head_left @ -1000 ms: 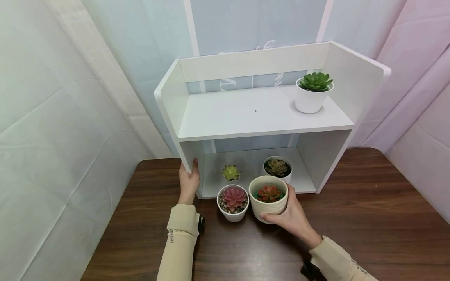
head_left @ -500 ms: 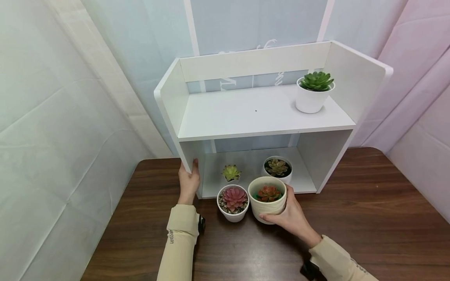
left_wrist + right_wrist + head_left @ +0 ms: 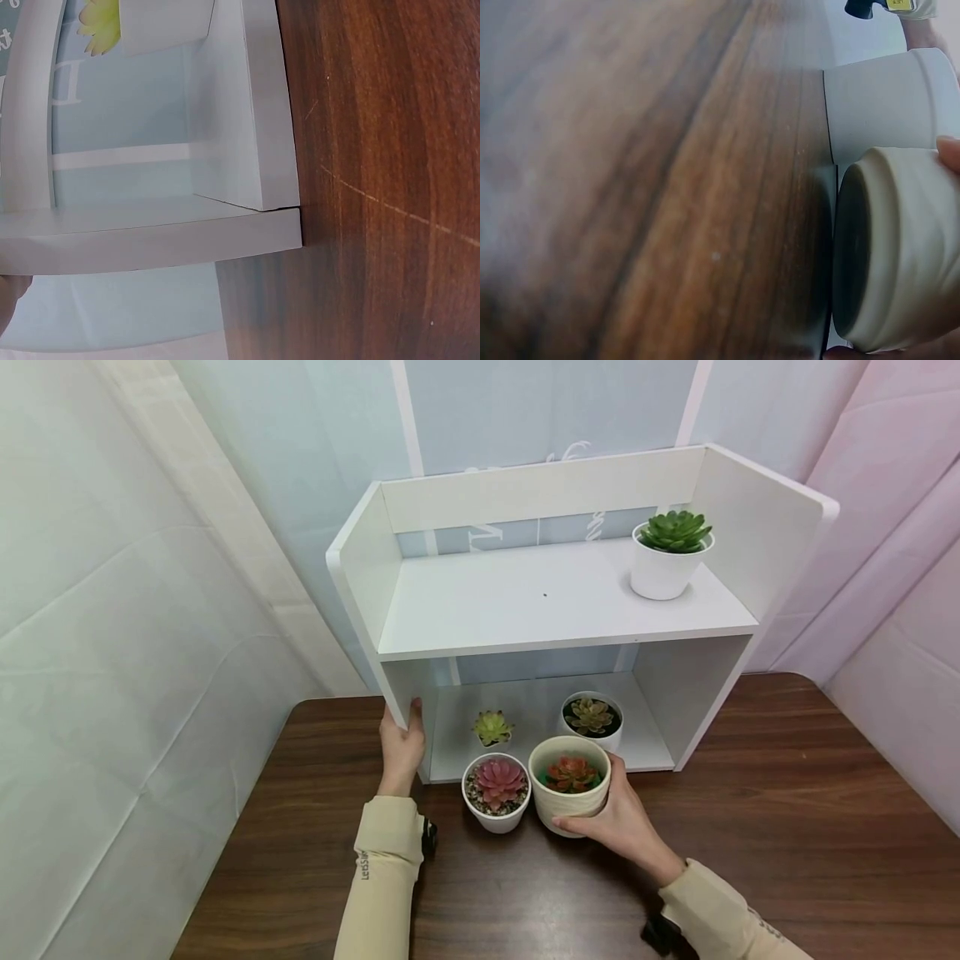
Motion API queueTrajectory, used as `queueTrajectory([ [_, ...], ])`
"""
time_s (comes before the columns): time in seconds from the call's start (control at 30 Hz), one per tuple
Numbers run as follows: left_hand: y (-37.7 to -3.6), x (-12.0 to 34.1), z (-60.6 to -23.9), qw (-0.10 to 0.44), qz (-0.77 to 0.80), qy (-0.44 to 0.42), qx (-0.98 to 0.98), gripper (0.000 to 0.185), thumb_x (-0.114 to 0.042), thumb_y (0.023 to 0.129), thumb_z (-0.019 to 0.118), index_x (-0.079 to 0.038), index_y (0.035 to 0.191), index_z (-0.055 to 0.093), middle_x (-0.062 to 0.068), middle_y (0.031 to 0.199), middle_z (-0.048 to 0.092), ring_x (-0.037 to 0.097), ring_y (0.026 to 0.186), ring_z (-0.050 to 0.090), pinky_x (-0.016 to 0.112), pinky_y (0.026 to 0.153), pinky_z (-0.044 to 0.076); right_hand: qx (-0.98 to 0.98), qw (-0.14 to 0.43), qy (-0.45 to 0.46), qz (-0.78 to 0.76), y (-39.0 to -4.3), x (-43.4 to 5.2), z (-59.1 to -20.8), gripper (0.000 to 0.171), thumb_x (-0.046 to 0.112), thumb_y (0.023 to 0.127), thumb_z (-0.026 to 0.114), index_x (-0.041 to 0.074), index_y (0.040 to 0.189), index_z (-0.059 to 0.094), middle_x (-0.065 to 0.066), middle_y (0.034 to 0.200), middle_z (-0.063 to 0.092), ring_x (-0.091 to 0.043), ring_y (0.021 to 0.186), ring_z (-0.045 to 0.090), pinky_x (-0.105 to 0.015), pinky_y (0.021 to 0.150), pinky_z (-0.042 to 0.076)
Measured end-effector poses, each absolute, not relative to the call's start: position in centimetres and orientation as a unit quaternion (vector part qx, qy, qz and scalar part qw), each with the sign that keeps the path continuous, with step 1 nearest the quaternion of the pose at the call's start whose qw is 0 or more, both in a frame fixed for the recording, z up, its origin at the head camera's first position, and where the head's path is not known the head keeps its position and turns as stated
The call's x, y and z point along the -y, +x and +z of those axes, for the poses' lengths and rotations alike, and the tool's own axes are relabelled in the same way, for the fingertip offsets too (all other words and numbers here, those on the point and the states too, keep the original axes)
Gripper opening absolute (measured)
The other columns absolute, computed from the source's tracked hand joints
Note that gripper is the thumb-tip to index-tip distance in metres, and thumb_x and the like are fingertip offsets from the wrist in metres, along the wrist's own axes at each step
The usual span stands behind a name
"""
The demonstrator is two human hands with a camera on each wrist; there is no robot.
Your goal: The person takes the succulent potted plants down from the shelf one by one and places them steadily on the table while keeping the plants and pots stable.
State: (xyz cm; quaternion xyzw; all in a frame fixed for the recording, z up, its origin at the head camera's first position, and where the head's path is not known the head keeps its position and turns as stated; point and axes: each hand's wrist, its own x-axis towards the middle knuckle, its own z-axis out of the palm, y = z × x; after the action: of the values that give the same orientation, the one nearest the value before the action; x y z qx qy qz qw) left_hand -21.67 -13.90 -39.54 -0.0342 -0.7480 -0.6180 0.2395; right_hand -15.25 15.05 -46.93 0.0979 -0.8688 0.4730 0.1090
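Note:
In the head view my left hand (image 3: 402,747) grips the left side panel of a white two-tier shelf (image 3: 480,610), thumb on the inner face and fingers around the outside. My right hand (image 3: 621,818) holds a cream plant pot (image 3: 570,806) with a red-orange succulent by its right side. Its dark underside shows in the right wrist view, so the pot is raised or tilted off the wood. Close to its left stands a white pot (image 3: 497,820) with a pink succulent and pebbles. In the left wrist view only a fingertip (image 3: 11,296) shows at the panel.
On the lower shelf sit a small yellow-green succulent (image 3: 492,728) and a white pot (image 3: 611,741) with a brownish succulent, partly behind the cream pot. A green succulent in a white pot (image 3: 663,575) stands on the upper right. The table (image 3: 787,777) is dark wood; cloth hangs around it.
The cream pot in my right hand has shifted very slightly left, towards the pink succulent's pot. My left hand keeps its grip on the panel.

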Motion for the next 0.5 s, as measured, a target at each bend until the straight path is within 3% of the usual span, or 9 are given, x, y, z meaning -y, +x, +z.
queueTrajectory([
  [0.23,-21.6,13.7,-39.4,0.239,-0.615,-0.035,0.751,0.04,0.0,0.099,0.045,0.01,0.137,0.039,0.032,0.132,0.048,0.048,0.125,0.044,0.058,0.104,0.035,0.868,0.106,0.097,0.475,-15.2,-15.2,-47.0,0.109,0.028,0.054,0.095,0.002,0.137,0.029,-0.015,0.129,0.053,-0.028,0.113,0.053,-0.04,0.092,0.042],
  [0.5,-23.7,14.7,-42.2,0.241,-0.62,-0.027,0.746,0.042,-0.005,0.099,0.047,0.004,0.139,0.04,0.03,0.134,0.048,0.043,0.126,0.045,0.058,0.104,0.035,0.865,0.112,0.109,0.477,-15.1,-15.3,-47.3,0.108,0.027,0.054,0.095,0.002,0.136,0.03,-0.015,0.13,0.053,-0.028,0.114,0.053,-0.039,0.093,0.042],
])
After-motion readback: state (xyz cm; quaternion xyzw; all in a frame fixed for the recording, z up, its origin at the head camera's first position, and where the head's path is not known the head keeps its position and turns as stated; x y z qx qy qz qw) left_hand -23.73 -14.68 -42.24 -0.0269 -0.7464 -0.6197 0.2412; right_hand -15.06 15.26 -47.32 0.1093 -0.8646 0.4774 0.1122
